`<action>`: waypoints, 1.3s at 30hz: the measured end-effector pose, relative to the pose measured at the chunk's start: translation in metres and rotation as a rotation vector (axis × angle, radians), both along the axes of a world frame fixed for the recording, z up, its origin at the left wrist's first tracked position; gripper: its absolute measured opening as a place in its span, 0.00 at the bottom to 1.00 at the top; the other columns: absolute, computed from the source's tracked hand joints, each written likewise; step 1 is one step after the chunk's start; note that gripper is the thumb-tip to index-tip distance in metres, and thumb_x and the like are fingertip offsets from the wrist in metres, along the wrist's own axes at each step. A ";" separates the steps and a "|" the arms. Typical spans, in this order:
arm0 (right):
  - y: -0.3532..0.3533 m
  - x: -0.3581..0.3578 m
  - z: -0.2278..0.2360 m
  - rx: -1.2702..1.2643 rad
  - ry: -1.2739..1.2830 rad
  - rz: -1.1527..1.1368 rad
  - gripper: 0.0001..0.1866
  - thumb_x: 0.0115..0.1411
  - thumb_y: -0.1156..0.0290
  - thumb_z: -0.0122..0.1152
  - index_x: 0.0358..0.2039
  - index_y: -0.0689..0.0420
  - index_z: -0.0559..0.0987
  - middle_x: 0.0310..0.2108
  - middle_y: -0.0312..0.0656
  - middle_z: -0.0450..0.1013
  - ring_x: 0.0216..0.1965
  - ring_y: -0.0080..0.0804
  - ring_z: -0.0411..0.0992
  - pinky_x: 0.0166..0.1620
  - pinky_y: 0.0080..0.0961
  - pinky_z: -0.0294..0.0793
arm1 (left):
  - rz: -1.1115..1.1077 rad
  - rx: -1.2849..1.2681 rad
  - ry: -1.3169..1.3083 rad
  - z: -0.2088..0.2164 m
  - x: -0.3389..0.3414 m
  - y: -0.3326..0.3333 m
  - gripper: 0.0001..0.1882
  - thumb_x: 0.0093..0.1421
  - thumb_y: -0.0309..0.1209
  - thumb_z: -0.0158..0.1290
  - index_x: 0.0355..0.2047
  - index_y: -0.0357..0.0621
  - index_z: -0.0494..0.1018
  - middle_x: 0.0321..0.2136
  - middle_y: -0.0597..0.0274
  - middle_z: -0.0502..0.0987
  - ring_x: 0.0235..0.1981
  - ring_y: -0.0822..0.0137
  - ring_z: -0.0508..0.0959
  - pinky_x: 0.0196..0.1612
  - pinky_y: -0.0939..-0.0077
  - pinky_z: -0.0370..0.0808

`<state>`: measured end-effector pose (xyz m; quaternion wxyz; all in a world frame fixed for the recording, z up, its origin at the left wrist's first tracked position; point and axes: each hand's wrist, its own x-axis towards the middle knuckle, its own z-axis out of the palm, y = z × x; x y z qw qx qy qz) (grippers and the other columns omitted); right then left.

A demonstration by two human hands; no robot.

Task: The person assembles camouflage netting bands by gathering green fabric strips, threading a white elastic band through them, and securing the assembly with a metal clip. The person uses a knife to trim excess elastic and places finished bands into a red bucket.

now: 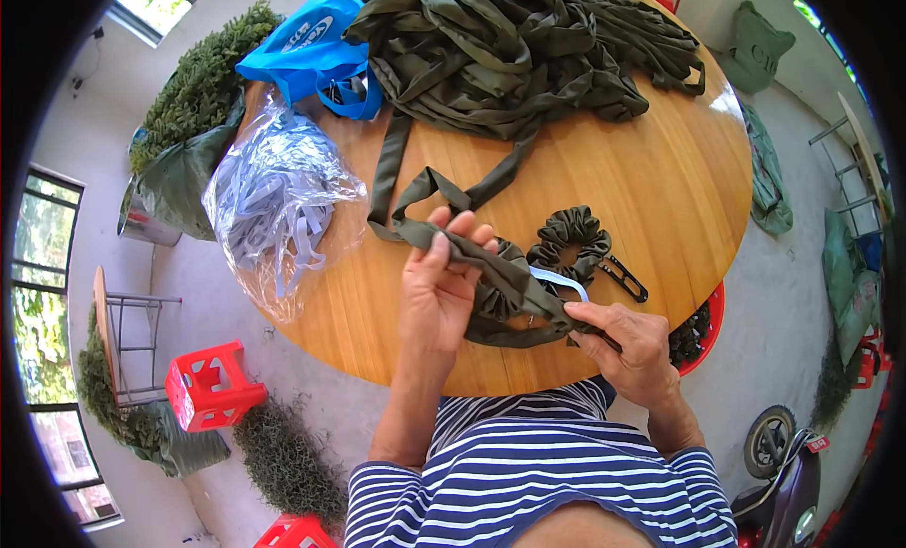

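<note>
A long dark green fabric strip [495,272] stretches between my hands above the near part of the round table. My left hand [439,288] holds it palm up, thumb pressing it against the fingers. My right hand [628,350] pinches its other end between thumb and fingers. A narrow white elastic band [566,280] curves from behind the strip to my right fingertips; its other end is hidden. Beyond the strip lies a gathered green scrunchie [573,238], beside a black slotted flat tool [625,279]. More gathered green fabric shows partly behind the strip.
A large heap of green strips [500,57] covers the far side of the wooden table [661,189]. A blue bag [307,52] and a clear plastic bag of pale elastic bands [283,189] lie left. Red stools [212,386] and a red basin [703,331] stand below the tabletop.
</note>
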<state>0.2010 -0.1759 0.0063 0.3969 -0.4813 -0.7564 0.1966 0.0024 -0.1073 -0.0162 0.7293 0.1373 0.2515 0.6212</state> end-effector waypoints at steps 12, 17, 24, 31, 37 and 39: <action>0.018 -0.005 -0.015 -0.246 0.307 0.021 0.23 0.51 0.69 0.60 0.49 0.56 0.68 0.39 0.47 0.72 0.34 0.40 0.75 0.33 0.25 0.74 | -0.245 0.100 0.266 -0.001 0.046 -0.028 0.16 0.62 0.29 0.40 0.50 0.36 0.61 0.46 0.51 0.69 0.46 0.62 0.72 0.49 0.70 0.70; 0.009 -0.013 -0.007 -0.212 0.278 -0.007 0.25 0.52 0.68 0.60 0.50 0.55 0.66 0.39 0.48 0.72 0.34 0.41 0.74 0.33 0.26 0.73 | -0.176 0.042 0.170 0.016 0.051 -0.025 0.14 0.63 0.35 0.40 0.42 0.37 0.64 0.41 0.51 0.72 0.42 0.61 0.74 0.43 0.67 0.73; 0.077 0.006 0.031 -0.064 0.424 -0.075 0.34 0.48 0.68 0.63 0.54 0.60 0.59 0.27 0.38 0.72 0.26 0.28 0.72 0.33 0.20 0.70 | -0.522 0.020 0.422 0.092 -0.014 0.020 0.11 0.58 0.34 0.42 0.28 0.39 0.66 0.15 0.58 0.70 0.09 0.65 0.69 0.11 0.76 0.67; 0.134 -0.010 0.053 -0.614 0.753 0.620 0.26 0.45 0.69 0.63 0.43 0.64 0.66 0.22 0.44 0.70 0.25 0.27 0.72 0.35 0.21 0.72 | -0.534 0.054 1.191 0.186 -0.040 0.052 0.11 0.54 0.34 0.46 0.22 0.38 0.67 0.08 0.59 0.67 0.03 0.71 0.63 0.06 0.81 0.62; 0.157 0.047 0.034 -0.426 1.188 1.071 0.14 0.55 0.61 0.52 0.25 0.60 0.69 0.18 0.38 0.65 0.18 0.24 0.65 0.28 0.24 0.71 | -0.716 0.062 1.119 0.155 -0.082 0.053 0.11 0.54 0.34 0.47 0.24 0.37 0.69 0.10 0.62 0.68 0.06 0.74 0.65 0.09 0.85 0.62; 0.176 0.044 0.035 -0.357 1.396 1.201 0.17 0.58 0.56 0.48 0.24 0.58 0.68 0.17 0.33 0.63 0.12 0.17 0.57 0.21 0.18 0.67 | -0.702 0.059 1.104 0.134 -0.076 0.042 0.13 0.52 0.37 0.48 0.20 0.38 0.68 0.09 0.60 0.67 0.06 0.74 0.64 0.09 0.84 0.61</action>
